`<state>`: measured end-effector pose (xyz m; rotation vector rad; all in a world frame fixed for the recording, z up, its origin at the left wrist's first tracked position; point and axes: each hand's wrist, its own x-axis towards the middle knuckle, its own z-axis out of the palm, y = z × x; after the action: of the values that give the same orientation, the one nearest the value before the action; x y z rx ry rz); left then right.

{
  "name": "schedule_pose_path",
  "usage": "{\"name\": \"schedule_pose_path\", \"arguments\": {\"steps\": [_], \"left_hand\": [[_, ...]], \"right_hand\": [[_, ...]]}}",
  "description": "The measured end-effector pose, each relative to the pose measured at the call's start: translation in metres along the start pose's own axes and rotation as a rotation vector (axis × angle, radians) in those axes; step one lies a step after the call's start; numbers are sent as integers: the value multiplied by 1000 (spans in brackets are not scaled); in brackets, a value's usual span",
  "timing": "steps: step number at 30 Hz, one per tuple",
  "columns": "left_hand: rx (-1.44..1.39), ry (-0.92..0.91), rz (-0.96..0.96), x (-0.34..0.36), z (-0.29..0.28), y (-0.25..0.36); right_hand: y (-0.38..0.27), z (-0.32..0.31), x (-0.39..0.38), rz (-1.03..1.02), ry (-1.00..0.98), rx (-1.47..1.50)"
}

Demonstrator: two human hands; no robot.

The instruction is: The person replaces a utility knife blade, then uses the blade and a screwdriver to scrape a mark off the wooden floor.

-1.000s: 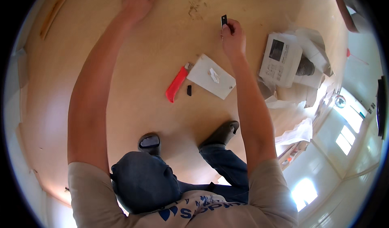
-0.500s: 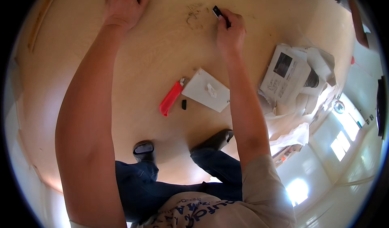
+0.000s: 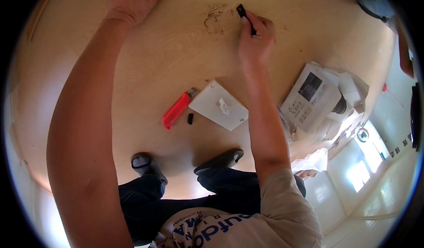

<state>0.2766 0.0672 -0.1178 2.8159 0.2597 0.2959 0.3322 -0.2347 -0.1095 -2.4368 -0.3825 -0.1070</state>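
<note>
A small black flat tool (image 3: pixel 241 11) is held by my right hand (image 3: pixel 258 40), its end beside dark scratchy marks (image 3: pixel 214 18) on the wooden surface (image 3: pixel 154 54). My left hand (image 3: pixel 132 1) rests on that surface at the top left, thumb apart, fingertips cut off by the frame's edge. Below my right hand lie a white rectangular panel (image 3: pixel 212 102) with a torn white scrap on it, a red utility knife (image 3: pixel 176 110) touching or close to its left side, and a small black piece (image 3: pixel 190 119).
Crumpled cardboard packaging (image 3: pixel 309 98) lies at the right, with white plastic (image 3: pixel 311 159) below it. A wooden strip (image 3: pixel 39 5) runs along the upper left. My sandalled feet (image 3: pixel 216 162) are below the panel. A dark blue-grey object (image 3: pixel 371 1), unclear, is at the top right.
My left hand has shifted leftward. My right hand has gone further up the surface, tilting the black tool beside the marks, which show more lines. The view has shifted slightly.
</note>
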Motion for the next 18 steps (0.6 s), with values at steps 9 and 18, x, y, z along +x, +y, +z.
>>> {"name": "schedule_pose_path", "arguments": {"steps": [9, 18], "left_hand": [[41, -39, -18, 1, -5, 5], [4, -69, -43, 3, -10, 7]], "right_hand": [[-15, -3, 1, 119, -57, -1], [-13, -5, -3, 117, -36, 23]]}}
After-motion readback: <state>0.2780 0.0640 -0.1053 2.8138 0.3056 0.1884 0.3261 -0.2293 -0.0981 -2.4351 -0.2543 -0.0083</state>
